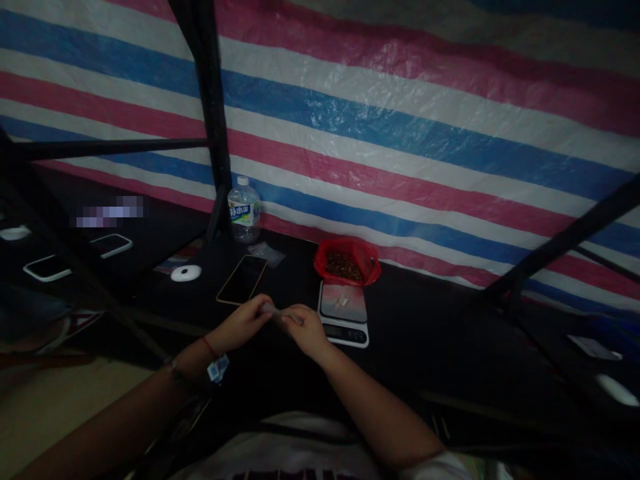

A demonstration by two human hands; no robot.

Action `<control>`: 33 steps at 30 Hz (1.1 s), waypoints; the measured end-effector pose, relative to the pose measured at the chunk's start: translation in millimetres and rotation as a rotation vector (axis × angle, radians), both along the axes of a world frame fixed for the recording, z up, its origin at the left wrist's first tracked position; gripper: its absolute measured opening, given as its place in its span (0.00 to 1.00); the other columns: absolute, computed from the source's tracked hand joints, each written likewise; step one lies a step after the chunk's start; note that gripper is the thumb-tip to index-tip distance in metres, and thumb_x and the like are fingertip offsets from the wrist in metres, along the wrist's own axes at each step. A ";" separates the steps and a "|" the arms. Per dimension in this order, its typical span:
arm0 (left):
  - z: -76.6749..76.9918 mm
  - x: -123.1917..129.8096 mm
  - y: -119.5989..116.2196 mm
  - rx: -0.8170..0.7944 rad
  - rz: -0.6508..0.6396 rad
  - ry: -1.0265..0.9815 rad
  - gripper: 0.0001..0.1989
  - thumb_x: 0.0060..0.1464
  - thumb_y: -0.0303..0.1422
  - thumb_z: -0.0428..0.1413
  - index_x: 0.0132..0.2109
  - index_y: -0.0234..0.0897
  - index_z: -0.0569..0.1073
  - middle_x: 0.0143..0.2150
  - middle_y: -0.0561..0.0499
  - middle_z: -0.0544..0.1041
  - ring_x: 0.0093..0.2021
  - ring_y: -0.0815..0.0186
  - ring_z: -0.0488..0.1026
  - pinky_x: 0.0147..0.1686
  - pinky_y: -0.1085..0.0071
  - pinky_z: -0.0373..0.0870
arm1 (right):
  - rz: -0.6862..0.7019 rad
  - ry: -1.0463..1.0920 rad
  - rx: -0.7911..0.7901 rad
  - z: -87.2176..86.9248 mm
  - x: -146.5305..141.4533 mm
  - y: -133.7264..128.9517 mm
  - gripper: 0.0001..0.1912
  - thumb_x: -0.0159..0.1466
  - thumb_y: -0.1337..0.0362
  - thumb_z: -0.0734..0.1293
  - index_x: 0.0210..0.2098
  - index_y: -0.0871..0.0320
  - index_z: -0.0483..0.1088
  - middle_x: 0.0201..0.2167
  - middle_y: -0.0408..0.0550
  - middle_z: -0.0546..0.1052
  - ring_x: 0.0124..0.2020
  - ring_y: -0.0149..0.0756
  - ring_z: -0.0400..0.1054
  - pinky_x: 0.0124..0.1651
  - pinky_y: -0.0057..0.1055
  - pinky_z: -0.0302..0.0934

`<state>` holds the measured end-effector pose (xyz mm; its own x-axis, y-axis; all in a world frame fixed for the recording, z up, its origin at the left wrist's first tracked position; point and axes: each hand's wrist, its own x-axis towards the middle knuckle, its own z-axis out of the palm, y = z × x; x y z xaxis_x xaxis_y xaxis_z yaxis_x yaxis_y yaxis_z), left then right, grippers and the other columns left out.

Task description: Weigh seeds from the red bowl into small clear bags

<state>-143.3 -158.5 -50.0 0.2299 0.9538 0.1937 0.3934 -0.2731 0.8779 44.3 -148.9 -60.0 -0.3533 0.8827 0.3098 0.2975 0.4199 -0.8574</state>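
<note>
Packet [281, 313] pinched between left grip [244, 321] and right grip [309, 330]

Both grips are closed on the thin, pale packet, lower centre of the frame, just above the near edge of the worktop [425, 313]. Fingertips hold it from either side, probably because something so flat and limp would sag or fold if held at one end only. It looks like clear plastic; dimness and blur hide whether anything is inside.

Just beyond the right grip is a scale [345, 333], its display turned towards the person, likely so it can be read from this side. Small pale pieces [343, 298] lie on its plate. At the scale's back edge sits a red bag [371, 275], mouth spread wide, perhaps for easy reach. It holds a heap of brown bits [344, 267], too small to identify.

Beyond the left grip, a phone [243, 280] lies flat, with a clear bag [269, 253] at its far end; that bag's contents, if any, do not show. Left of the phone is a white puck [186, 273]. A capped bottle [245, 217] stands upright behind, left of centre; no liquid level can be made out. A striped sheet [400, 160] fills the upper frame.
</note>
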 end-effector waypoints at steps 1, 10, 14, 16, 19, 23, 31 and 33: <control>3.1 0.2 0.1 -0.014 0.001 -0.028 0.11 0.50 0.38 0.55 0.38 0.35 0.70 0.33 0.51 0.73 0.35 0.64 0.71 0.38 0.67 0.70 | -0.014 0.014 0.004 1.8 2.9 -0.8 0.07 0.59 0.68 0.65 0.32 0.55 0.77 0.33 0.46 0.78 0.38 0.36 0.71 0.43 0.33 0.64; 58.8 44.5 3.3 -0.113 -0.127 -0.104 0.12 0.47 0.37 0.59 0.38 0.35 0.77 0.35 0.49 0.80 0.35 0.63 0.75 0.38 0.69 0.72 | 0.077 0.063 0.015 60.6 75.7 -10.3 0.13 0.60 0.54 0.66 0.39 0.55 0.74 0.35 0.46 0.77 0.35 0.36 0.71 0.37 0.31 0.65; 82.4 81.6 5.8 -0.034 -0.229 0.068 0.10 0.47 0.35 0.58 0.37 0.36 0.79 0.32 0.51 0.80 0.32 0.65 0.75 0.32 0.74 0.69 | 0.135 -0.253 0.132 97.3 104.3 -11.2 0.14 0.58 0.51 0.68 0.34 0.55 0.73 0.26 0.42 0.74 0.26 0.32 0.67 0.27 0.25 0.56; 90.7 98.2 5.6 -0.017 -0.310 0.100 0.10 0.48 0.35 0.58 0.37 0.37 0.80 0.31 0.53 0.80 0.31 0.66 0.75 0.31 0.76 0.68 | 0.083 -0.414 0.220 108.2 110.8 -11.7 0.14 0.57 0.51 0.69 0.27 0.56 0.72 0.21 0.42 0.72 0.22 0.30 0.63 0.24 0.25 0.50; 98.8 116.1 4.3 0.003 -0.392 0.122 0.10 0.50 0.34 0.56 0.37 0.37 0.80 0.31 0.52 0.81 0.31 0.67 0.75 0.30 0.77 0.67 | 0.023 -0.509 0.286 114.9 118.1 -13.4 0.16 0.60 0.53 0.67 0.21 0.57 0.71 0.18 0.42 0.70 0.20 0.29 0.61 0.24 0.26 0.45; 101.8 128.3 1.7 0.006 -0.407 0.159 0.09 0.51 0.32 0.55 0.34 0.37 0.80 0.29 0.52 0.80 0.29 0.67 0.75 0.28 0.77 0.64 | 0.040 -0.522 0.344 116.4 128.9 -18.1 0.15 0.63 0.57 0.65 0.22 0.56 0.73 0.19 0.42 0.71 0.20 0.29 0.62 0.25 0.27 0.45; 94.5 132.2 2.8 -0.076 -0.474 0.158 0.08 0.49 0.33 0.56 0.32 0.34 0.78 0.25 0.54 0.76 0.25 0.71 0.69 0.26 0.78 0.61 | 0.129 -0.536 0.432 109.9 137.5 -28.0 0.16 0.66 0.61 0.60 0.24 0.55 0.74 0.21 0.44 0.74 0.23 0.31 0.65 0.29 0.28 0.51; 96.2 129.2 2.6 -0.074 -0.551 0.230 0.10 0.51 0.36 0.56 0.30 0.33 0.77 0.21 0.56 0.72 0.23 0.72 0.65 0.23 0.79 0.57 | 0.146 -0.493 0.413 108.3 138.6 -31.2 0.17 0.66 0.60 0.60 0.24 0.54 0.74 0.21 0.43 0.74 0.23 0.30 0.64 0.29 0.27 0.52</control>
